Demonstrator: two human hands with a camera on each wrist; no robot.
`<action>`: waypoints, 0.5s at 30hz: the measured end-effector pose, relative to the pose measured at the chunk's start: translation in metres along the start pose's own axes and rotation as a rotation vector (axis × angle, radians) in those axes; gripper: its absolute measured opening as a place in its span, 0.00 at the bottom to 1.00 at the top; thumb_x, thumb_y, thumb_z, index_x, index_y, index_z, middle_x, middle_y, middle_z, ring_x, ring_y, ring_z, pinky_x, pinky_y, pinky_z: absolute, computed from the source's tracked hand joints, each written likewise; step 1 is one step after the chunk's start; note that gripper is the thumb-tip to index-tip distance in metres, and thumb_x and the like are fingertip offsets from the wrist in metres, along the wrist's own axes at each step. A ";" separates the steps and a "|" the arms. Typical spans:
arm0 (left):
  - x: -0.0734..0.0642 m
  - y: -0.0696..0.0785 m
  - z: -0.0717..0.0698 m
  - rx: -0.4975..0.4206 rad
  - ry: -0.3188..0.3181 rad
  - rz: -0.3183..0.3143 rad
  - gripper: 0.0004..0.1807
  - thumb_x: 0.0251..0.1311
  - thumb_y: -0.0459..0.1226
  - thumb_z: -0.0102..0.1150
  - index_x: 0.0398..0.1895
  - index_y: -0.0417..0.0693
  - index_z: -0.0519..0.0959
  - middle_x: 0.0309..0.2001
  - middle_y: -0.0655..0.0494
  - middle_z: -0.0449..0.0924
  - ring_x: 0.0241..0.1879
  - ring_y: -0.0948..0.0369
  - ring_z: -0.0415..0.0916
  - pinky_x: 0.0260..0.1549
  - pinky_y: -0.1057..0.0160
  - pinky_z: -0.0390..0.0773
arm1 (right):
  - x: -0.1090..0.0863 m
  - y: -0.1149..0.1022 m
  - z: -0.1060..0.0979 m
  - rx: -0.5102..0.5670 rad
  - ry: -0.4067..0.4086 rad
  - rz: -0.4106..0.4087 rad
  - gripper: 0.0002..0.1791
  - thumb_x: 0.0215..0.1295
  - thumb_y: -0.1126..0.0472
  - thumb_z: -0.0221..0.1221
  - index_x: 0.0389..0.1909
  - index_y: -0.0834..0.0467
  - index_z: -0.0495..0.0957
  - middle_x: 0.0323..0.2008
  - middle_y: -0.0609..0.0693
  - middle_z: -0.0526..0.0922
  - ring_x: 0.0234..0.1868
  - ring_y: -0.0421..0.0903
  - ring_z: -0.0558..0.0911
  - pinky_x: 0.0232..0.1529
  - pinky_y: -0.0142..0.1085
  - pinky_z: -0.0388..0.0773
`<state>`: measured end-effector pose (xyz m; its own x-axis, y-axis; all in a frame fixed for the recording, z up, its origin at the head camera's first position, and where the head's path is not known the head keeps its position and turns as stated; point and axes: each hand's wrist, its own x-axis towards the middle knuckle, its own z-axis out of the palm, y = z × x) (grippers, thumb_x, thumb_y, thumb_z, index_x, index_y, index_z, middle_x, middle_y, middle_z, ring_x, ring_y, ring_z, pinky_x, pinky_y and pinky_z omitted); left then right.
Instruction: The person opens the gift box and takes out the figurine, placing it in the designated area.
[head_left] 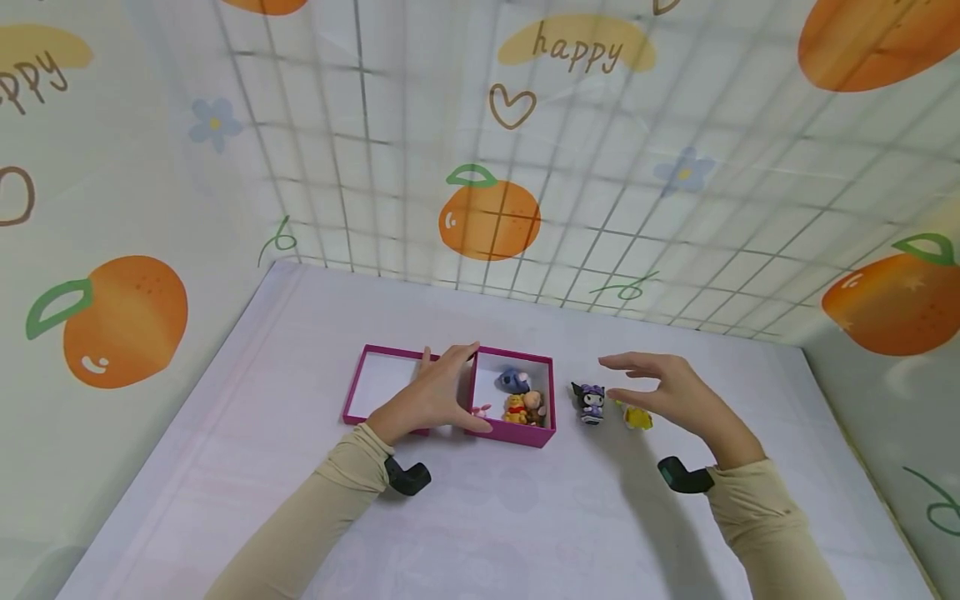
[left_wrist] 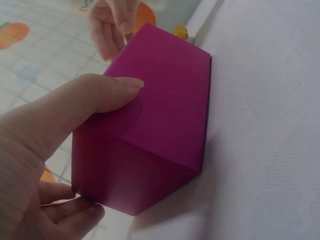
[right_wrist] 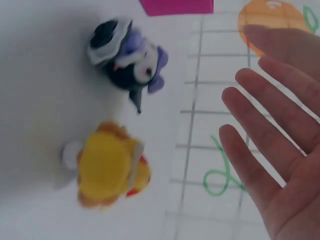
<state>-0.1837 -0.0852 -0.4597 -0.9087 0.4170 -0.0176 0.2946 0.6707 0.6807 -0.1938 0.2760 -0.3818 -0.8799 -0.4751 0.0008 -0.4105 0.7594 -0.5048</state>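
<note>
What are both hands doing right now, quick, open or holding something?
Left hand: holding the magenta, rectangular, open-topped box.
Right hand: open, holding nothing.

The white table [head_left: 525,525] bears a tray [head_left: 381,385] and box [head_left: 512,434] at the left hand [head_left: 430,397], two figurines [head_left: 592,405] near the right hand [head_left: 678,396].

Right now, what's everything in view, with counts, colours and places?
Tabletop: 1, white, beneath
Walls: 3, white with printed oranges, flowers, hearts, around
Box: 1, magenta, mid-tabletop
Lid: 1, magenta-white, left of box
Eeyore-like figurine: 1, blue, in box
Pooh: 1, yellow-red, in box
Unidentified figurine: 1, brown-tan, beside Pooh
Piglet-like figurine: 1, pink, in box
Kuromi: 1, black-purple, right of box
Yellow figurine: 1, yellow, right of Kuromi
Wrist devices: 2, black, at wrists
Sleeves: 2, beige, on arms
Left hand: 1, bare, gripping box
Right hand: 1, bare, near Kuromi
</note>
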 end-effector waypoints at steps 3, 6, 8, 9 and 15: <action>0.000 0.000 0.000 -0.001 -0.002 -0.004 0.68 0.43 0.56 0.83 0.83 0.48 0.51 0.80 0.48 0.59 0.80 0.50 0.57 0.79 0.33 0.29 | 0.006 -0.007 0.001 0.006 -0.010 -0.011 0.25 0.67 0.54 0.69 0.64 0.52 0.81 0.61 0.59 0.84 0.59 0.67 0.83 0.57 0.64 0.81; 0.000 0.000 0.000 -0.004 -0.003 -0.008 0.68 0.43 0.56 0.83 0.83 0.48 0.51 0.80 0.48 0.59 0.80 0.50 0.57 0.79 0.33 0.29 | 0.012 -0.014 0.004 0.019 -0.018 -0.031 0.25 0.66 0.55 0.70 0.64 0.52 0.81 0.61 0.57 0.85 0.59 0.66 0.83 0.56 0.63 0.82; 0.000 0.000 0.000 -0.006 -0.005 -0.008 0.68 0.43 0.56 0.83 0.83 0.48 0.51 0.80 0.48 0.59 0.80 0.50 0.57 0.79 0.33 0.29 | 0.016 -0.018 0.006 0.026 -0.022 -0.045 0.25 0.66 0.57 0.70 0.63 0.52 0.81 0.61 0.57 0.85 0.59 0.66 0.83 0.57 0.62 0.82; 0.000 0.000 0.000 -0.007 -0.005 -0.006 0.68 0.43 0.56 0.82 0.83 0.47 0.51 0.80 0.48 0.59 0.80 0.49 0.57 0.79 0.33 0.30 | 0.018 -0.020 0.007 0.027 -0.025 -0.049 0.25 0.65 0.57 0.71 0.63 0.52 0.82 0.61 0.56 0.85 0.59 0.65 0.83 0.57 0.62 0.82; 0.000 -0.001 0.000 -0.012 -0.004 0.006 0.68 0.43 0.56 0.82 0.83 0.46 0.51 0.80 0.48 0.59 0.80 0.49 0.57 0.79 0.31 0.30 | 0.032 -0.034 0.014 0.016 -0.064 -0.083 0.24 0.63 0.60 0.72 0.61 0.54 0.83 0.60 0.55 0.86 0.59 0.63 0.83 0.58 0.62 0.81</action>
<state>-0.1844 -0.0857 -0.4601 -0.9058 0.4234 -0.0169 0.2960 0.6608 0.6897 -0.2043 0.2287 -0.3765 -0.8259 -0.5637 -0.0114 -0.4768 0.7091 -0.5194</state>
